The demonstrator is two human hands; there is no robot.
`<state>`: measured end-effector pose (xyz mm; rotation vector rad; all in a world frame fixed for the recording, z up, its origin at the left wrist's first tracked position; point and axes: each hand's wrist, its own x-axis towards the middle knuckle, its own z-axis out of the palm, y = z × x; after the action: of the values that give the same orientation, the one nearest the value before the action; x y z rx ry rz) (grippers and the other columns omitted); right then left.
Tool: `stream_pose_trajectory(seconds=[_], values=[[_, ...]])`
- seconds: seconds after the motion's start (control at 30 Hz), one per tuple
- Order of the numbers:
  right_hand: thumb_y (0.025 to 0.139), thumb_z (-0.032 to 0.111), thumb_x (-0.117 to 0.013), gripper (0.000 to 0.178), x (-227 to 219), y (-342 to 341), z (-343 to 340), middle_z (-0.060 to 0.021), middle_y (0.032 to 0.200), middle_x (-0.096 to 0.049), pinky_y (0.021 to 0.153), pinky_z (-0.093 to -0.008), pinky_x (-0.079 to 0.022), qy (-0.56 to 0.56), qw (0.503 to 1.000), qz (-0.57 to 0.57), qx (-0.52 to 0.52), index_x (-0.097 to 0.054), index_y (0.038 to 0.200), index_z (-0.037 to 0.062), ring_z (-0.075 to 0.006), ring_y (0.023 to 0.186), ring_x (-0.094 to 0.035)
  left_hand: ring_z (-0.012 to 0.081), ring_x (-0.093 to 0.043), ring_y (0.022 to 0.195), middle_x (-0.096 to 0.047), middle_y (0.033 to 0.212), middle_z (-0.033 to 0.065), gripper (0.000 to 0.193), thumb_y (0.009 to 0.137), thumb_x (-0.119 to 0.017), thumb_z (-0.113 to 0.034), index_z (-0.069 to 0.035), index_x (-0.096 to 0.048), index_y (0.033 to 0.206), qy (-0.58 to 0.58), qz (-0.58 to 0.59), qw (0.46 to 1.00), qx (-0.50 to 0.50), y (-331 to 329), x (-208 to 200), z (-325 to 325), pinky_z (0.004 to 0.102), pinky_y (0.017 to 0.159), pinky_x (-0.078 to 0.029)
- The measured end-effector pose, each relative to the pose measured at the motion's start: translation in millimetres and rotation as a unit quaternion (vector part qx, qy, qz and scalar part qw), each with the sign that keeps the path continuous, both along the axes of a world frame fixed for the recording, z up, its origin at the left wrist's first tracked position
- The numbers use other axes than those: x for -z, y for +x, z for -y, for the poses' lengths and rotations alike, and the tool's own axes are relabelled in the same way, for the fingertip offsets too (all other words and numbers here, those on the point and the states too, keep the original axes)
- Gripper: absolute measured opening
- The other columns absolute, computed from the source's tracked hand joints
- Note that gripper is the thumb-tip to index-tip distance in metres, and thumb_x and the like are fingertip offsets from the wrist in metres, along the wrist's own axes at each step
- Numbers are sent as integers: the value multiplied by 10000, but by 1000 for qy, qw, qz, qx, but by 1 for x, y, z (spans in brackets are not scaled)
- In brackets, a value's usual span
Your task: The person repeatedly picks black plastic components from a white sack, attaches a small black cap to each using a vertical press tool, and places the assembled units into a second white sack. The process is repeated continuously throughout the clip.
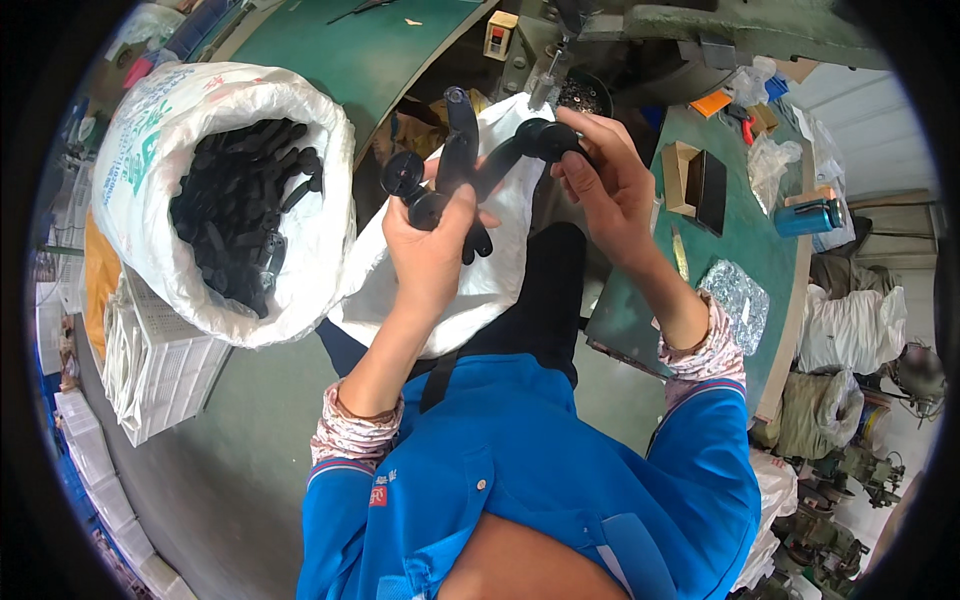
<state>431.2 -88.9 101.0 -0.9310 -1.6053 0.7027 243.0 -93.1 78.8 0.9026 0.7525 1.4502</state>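
My left hand [425,250] is closed around several black plastic pieces with rounded ends [458,130], which stick out between its fingers at different angles. Out to the right, my right hand [612,190] grips the round end of one black plastic piece [545,140], thumb below and fingers above. That piece slopes down toward the bunch in my left hand. Just above its round end stands the metal spindle [543,90] of a machine; whether they touch I cannot tell. Beneath both hands a white woven sack [500,235] lies across my lap.
On the left a large white sack [335,200] stands open, filled with similar black pieces [235,215]. A white plastic crate [175,375] sits below it. The green bench [640,300] at right carries an open cardboard box [682,175], a blue bottle [808,217] and plastic bags.
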Motion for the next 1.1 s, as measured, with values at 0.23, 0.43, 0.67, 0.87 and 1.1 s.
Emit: stream_pose_trajectory(seconds=[0.23,0.43,0.67,0.87,1.1], values=[[797,-63,-619,442,9,2,0,-122,1130,-522,752,-263,-444,127,985,99,54,-569,1228,22,-158,848,-528,194,-672,771,-655,1041,199,262,866,-555,-18,56,-508,1113,32,-67,997,4,-8,2,4,282,661,-561],[891,21,-564,357,3,-2,8,-70,964,-615,650,-208,-434,-131,987,-85,-26,-567,1248,21,-95,701,-519,159,-657,718,-640,1053,150,295,872,-568,2,76,-484,1145,29,-62,997,41,-8,1,12,265,647,-545],[880,58,-603,356,-23,3,-21,-81,925,-661,619,-221,-468,-201,964,-170,20,-573,1227,-16,-109,768,-620,241,-622,984,-569,1113,171,339,866,-585,-39,32,-462,1174,-42,81,995,45,-3,-7,5,369,683,-613],[913,132,-595,343,-46,16,-54,-94,865,-652,556,-232,-445,-172,980,-92,46,-564,1198,-55,-100,595,-548,244,-657,885,-597,986,129,242,891,-609,-69,-7,-477,1084,-92,121,986,69,-17,0,0,392,673,-620],[931,188,-578,351,-52,21,-70,-101,873,-637,388,-202,-346,-280,960,-12,23,-558,1214,-21,-89,517,-536,230,-653,842,-593,948,132,278,898,-592,-118,1,-487,1127,-129,95,986,54,-17,-6,-3,355,636,-590]])
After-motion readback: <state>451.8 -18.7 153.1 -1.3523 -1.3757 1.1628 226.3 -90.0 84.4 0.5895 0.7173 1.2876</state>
